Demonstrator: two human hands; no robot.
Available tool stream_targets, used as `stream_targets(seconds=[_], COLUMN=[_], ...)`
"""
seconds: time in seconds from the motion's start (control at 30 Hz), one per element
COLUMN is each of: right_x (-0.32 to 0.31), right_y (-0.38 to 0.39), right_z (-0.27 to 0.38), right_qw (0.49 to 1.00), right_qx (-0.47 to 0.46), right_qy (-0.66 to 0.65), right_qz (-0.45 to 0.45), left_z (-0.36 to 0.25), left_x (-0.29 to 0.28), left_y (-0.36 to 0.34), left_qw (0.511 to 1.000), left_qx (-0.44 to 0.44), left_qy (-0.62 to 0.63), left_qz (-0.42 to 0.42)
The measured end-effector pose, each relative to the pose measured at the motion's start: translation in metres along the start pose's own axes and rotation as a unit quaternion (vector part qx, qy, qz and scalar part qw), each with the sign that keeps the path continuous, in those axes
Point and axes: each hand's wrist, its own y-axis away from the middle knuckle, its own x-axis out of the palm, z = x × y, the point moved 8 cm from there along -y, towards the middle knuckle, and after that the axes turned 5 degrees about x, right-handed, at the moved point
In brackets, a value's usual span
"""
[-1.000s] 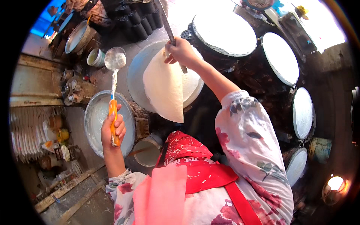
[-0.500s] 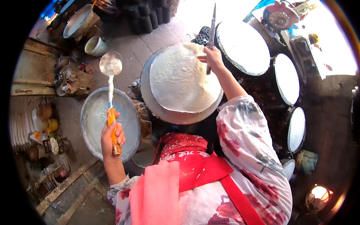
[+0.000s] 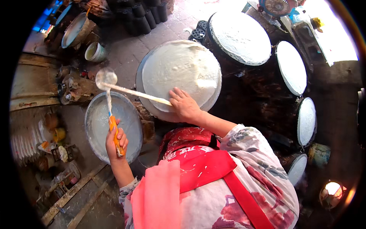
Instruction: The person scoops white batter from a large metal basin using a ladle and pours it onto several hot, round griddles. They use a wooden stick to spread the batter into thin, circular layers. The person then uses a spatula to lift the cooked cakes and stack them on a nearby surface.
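My left hand (image 3: 116, 142) is closed round the orange handle of a ladle (image 3: 109, 101). The ladle's batter-coated bowl is raised over the far rim of a wide basin (image 3: 88, 126) of pale batter. A thin round flatbread (image 3: 175, 68) covers most of a round griddle (image 3: 162, 114) in front of me. At the griddle's near edge, my right hand (image 3: 186, 106) has its fingers over the flatbread and grips a long thin spatula (image 3: 139, 94). The spatula points left, its far tip overlapping the ladle bowl; whether they touch I cannot tell.
More round griddles curve along my right, among them a large one (image 3: 242, 36) and a smaller one (image 3: 291, 68), all white on top. Black cylindrical briquettes (image 3: 141, 23) are stacked beyond. A bucket (image 3: 95, 52) stands far left, and a glowing burner (image 3: 332, 192) is low right.
My right hand has come nearer and left across the flatbread, and the spatula has swung from pointing away to pointing left. The left hand with the ladle has barely moved.
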Motion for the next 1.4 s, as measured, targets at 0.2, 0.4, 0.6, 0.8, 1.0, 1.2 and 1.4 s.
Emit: stream_targets(seconds=[0.2, 0.4, 0.6, 0.8, 1.0, 1.2, 1.4], right_x=[0.008, 0.003, -0.024, -0.089, -0.061, -0.062, -0.101], right_y=[0.033, 0.029, 0.012, -0.025, 0.029, 0.046, -0.024], right_z=[0.007, -0.001, -0.022, -0.060, -0.090, -0.087, -0.142], right_qw=[0.996, 0.997, 0.986, 0.986, 0.987, 0.968, 0.969], right_qx=[-0.044, -0.020, -0.001, 0.082, 0.109, 0.126, 0.146], right_qy=[-0.072, -0.077, -0.169, -0.131, -0.109, -0.210, -0.175], right_qz=[-0.003, -0.017, -0.017, -0.068, -0.041, -0.046, -0.093], left_z=[0.005, 0.022, 0.037, 0.047, 0.079, 0.105, 0.110], left_x=[-0.017, 0.013, 0.039, 0.062, 0.094, 0.123, 0.147], left_y=[0.043, 0.072, 0.086, 0.097, 0.090, 0.067, 0.055], left_qw=[0.999, 0.999, 0.998, 0.999, 0.993, 0.987, 0.990], left_qx=[0.027, 0.035, 0.026, 0.009, -0.062, -0.107, -0.110], left_qy=[0.020, 0.029, 0.048, 0.031, 0.094, 0.095, 0.062], left_qz=[-0.038, -0.026, -0.011, -0.013, 0.042, 0.068, 0.069])
